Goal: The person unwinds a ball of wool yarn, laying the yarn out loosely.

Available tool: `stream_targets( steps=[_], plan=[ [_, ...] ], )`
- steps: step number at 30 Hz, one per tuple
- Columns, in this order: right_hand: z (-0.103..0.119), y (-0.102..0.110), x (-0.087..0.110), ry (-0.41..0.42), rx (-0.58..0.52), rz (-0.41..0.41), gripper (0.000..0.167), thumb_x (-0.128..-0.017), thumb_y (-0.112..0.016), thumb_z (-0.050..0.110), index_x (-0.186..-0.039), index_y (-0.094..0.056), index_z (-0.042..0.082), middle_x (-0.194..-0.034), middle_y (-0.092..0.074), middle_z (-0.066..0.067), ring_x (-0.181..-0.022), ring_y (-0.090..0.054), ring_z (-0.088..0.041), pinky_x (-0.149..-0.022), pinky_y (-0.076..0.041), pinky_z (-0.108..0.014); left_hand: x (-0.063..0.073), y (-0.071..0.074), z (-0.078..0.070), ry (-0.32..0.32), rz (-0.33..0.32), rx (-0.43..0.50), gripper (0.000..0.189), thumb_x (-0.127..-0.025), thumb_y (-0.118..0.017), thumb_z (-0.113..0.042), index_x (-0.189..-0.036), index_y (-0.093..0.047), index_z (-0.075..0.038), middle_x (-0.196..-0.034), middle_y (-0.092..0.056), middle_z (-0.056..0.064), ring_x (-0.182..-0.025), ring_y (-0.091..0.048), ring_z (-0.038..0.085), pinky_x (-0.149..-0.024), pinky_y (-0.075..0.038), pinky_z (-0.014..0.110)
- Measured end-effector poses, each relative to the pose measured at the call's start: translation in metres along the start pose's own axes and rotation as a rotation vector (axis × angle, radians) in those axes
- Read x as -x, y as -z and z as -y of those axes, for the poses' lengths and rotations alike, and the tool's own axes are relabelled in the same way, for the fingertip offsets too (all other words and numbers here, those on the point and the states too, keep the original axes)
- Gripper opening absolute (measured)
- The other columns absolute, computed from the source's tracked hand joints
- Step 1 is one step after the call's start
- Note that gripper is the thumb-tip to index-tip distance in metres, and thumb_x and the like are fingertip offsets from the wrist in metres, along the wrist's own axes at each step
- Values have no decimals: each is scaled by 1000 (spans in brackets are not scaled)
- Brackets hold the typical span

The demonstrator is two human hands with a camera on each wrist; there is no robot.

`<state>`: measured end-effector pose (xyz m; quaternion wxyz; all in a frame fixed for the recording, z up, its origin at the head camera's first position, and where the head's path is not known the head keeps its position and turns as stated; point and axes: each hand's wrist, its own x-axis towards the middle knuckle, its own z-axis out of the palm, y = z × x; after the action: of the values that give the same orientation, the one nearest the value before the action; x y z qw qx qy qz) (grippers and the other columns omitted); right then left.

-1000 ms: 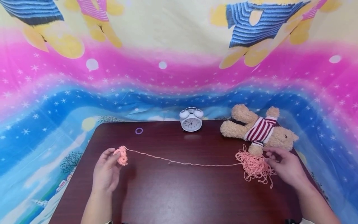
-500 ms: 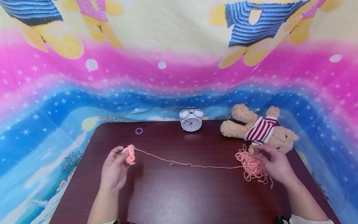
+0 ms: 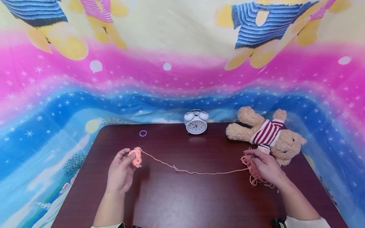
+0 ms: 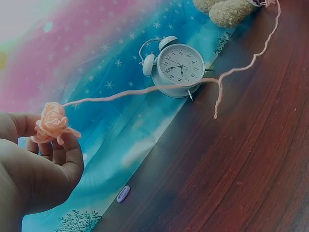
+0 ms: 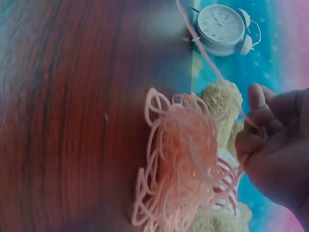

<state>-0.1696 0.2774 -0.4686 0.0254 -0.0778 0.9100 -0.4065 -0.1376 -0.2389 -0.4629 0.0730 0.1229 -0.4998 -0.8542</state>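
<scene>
My left hand [image 3: 121,172] pinches a small wound ball of peach-pink yarn [image 3: 136,157] between thumb and fingers, above the left side of the table. From the ball, a yarn strand [image 3: 196,173] sags across to my right hand [image 3: 268,167]; a short knotted tail hangs partway along it. In the right wrist view the strand runs between the curled fingers and thumb of that hand, which grips it. Beneath and beside the right hand lies a loose tangled heap of the same yarn [image 5: 178,159], partly hidden by the hand in the head view.
A teddy bear [image 3: 266,133] in a striped top lies at the back right, close to the yarn heap. A white alarm clock [image 3: 196,122] stands at the back middle of the dark wooden table [image 3: 176,199]. Left of it lies a purple ring [image 3: 143,133]. Printed cloth hangs behind.
My left hand has moved right with the yarn ball. My right hand has shifted left, from the heap's right side to over it, and the strand between them sags more.
</scene>
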Motion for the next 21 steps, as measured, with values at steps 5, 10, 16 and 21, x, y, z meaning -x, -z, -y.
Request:
stream_targets(
  steps=[5, 10, 16, 21],
  plan=[
    [4, -5, -5, -9, 46, 26, 47, -109, -48, 49, -140, -61, 16, -91, -72, -10, -71, -66, -22, -72, -52, -36, 2, -3, 0, 2, 15, 14, 20, -103, -60, 1, -115, -52, -12, -103, -62, -3, -81, -65, 9, -68, -55, 23],
    [13, -12, -7, 34, 18, 7, 45, -106, -57, 46, -138, -63, 15, -108, -73, -18, -97, -71, -42, -95, -54, -54, 2, -7, 5, 5, 42, -21, 19, -104, -57, 0, -116, -50, -13, -102, -58, -1, -77, -63, 10, -65, -56, 24],
    [24, -25, -17, 155, 25, -34, 37, -102, -68, 32, -130, -67, 8, -130, -70, -14, -131, -57, -43, -119, -29, -62, 3, -13, 9, 1, 88, -76, 19, -105, -54, 0, -121, -48, -9, -108, -54, 2, -81, -61, 10, -62, -57, 22],
    [37, -38, -24, 222, 23, -53, 33, -100, -71, 25, -126, -69, 6, -123, -73, -11, -135, -55, -39, -125, -18, -57, 4, -19, 11, 7, 117, -119, 28, -104, -57, 0, -129, -46, -5, -114, -54, 4, -85, -60, 11, -62, -58, 23]
  ],
)
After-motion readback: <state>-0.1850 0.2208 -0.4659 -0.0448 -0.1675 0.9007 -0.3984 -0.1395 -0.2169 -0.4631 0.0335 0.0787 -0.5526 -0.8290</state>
